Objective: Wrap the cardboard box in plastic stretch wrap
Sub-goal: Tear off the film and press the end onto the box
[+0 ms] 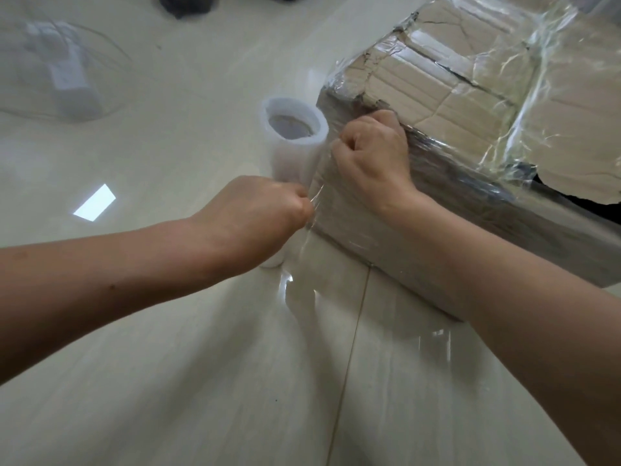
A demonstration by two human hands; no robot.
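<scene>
Both bare forearms reach in from the lower edge, over a pale glossy tiled floor [168, 364], and meet at the near corner of the box. In the left hand [265, 210] the grip is tight: its fingers are curled in and pinch a wrinkled edge of clear stretch film [316, 210] at the knuckles. The right hand [373, 153], just above and beyond it, is balled into a fist against the top edge of the corner; its grip closes on the same sheet of film, though the fingertips are hidden under the hand. The film runs taut between the two hands and lies flat against the side of the box. Just left of the hands a roll of stretch wrap [289, 156] stands upright on the floor, its hollow core facing up, touching or almost touching the corner. The cardboard box [453, 95] sits on the floor at the upper right, its worn flaps already covered in shiny, creased film, with a torn dark gap [571, 200] at its right edge. A bright rectangular reflection [94, 205] shows on the tiles at left, and a blurred white object [67, 72] lies farther off at the upper left.
</scene>
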